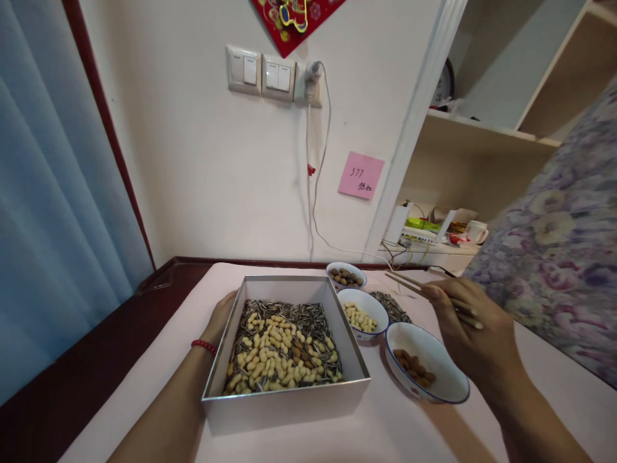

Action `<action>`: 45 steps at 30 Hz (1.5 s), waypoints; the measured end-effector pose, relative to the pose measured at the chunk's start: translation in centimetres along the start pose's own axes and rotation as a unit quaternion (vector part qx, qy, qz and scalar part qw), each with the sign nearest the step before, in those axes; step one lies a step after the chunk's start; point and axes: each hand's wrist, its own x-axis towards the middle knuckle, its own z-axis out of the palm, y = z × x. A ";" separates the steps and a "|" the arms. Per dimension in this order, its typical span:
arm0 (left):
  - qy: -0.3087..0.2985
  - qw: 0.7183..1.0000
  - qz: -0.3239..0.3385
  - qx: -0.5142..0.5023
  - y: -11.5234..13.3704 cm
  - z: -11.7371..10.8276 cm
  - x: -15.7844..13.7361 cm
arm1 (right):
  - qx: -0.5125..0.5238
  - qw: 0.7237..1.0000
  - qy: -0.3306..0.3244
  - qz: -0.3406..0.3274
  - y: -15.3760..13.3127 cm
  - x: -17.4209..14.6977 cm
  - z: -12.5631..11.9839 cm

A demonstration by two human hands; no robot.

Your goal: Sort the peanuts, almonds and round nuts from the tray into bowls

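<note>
My right hand (pixel 475 328) is closed around a pair of chopsticks (pixel 409 283), whose tips point left above the table. Below it stands a bowl of almonds (pixel 457 386). Against the outer left side of a silvery box (pixel 284 408) rests my left hand (pixel 224 315), a red bracelet (pixel 205 346) on its wrist; the box hides most of its fingers. Inside the box, peanuts in shells (pixel 272 350) lie over striped sunflower seeds (pixel 289 310), with a few brown nuts (pixel 299 352) among them.
Right of the box stand a bowl of peanuts (pixel 378 312) and, farther back, a bowl of round brown nuts (pixel 346 278). A heap of sunflower seeds (pixel 393 307) lies beside them. A white cable (pixel 342 247) runs from the wall socket onto the table. A person's flowered clothing (pixel 554 225) is at right.
</note>
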 end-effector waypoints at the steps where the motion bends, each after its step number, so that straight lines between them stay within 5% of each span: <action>1: 0.004 1.000 -0.003 -0.002 0.0 0.0 0.0 | 0.010 1.000 0.000 -0.010 -0.4 -0.1 0.2; 6: 0.004 1.000 -0.007 0.006 -0.2 -0.1 0.1 | -0.047 0.991 -0.050 -0.115 -4.7 0.0 1.7; 11: 0.009 0.999 0.000 0.035 0.0 0.0 0.0 | -0.175 0.948 -0.100 -0.247 -9.4 0.0 4.5; 24: -0.015 1.000 0.005 0.016 -0.2 0.1 -0.2 | -0.030 0.938 -0.120 -0.323 -12.8 -0.9 6.4; 29: 0.010 1.000 -0.025 0.011 1.3 0.9 -1.3 | 0.148 0.945 -0.220 -0.191 -12.8 -1.3 5.9; 34: 0.011 1.000 -0.016 0.015 1.3 0.9 -1.2 | 0.266 0.917 -0.298 -0.018 -12.3 -0.9 6.1; 45: -0.008 0.999 0.001 -0.036 0.7 0.7 -1.2 | 0.203 0.945 -0.257 0.013 -9.2 -0.8 6.9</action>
